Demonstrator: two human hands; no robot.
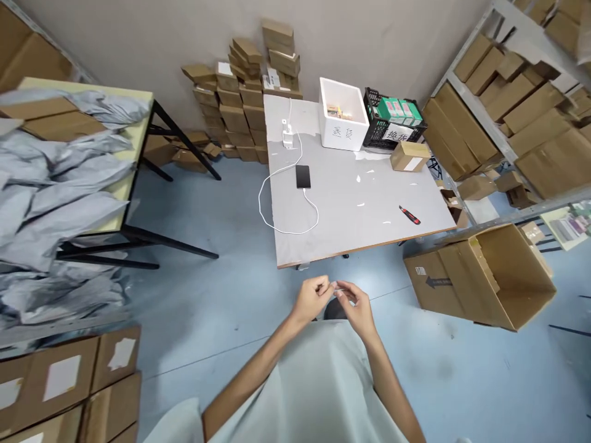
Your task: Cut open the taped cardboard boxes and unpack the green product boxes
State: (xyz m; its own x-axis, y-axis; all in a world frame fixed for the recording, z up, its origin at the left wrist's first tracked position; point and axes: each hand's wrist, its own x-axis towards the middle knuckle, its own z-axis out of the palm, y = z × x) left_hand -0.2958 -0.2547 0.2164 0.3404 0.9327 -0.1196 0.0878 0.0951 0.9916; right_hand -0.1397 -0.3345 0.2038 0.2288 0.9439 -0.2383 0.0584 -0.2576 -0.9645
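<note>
Blue floor (pixel 194 344), pale wall (pixel 152 37). Far left: grey bags (pixel 69 200) heaped on a yellow table (pixel 137 130). Next, cartons (pixel 233 117) stacked against the wall. On the grey table (pixel 332 215), a phone (pixel 303 176) with cable (pixel 295 233) attached. Before its near edge, left hand (pixel 313 299) curled nearly closed, right hand (pixel 357 311) loosely bent, fingertips meeting at a pale sliver (pixel 340 290) (too small to identify); which hand pinches it cannot be told. Further right: white box (pixel 342 134), black crate (pixel 376 132), knife (pixel 409 215).
</note>
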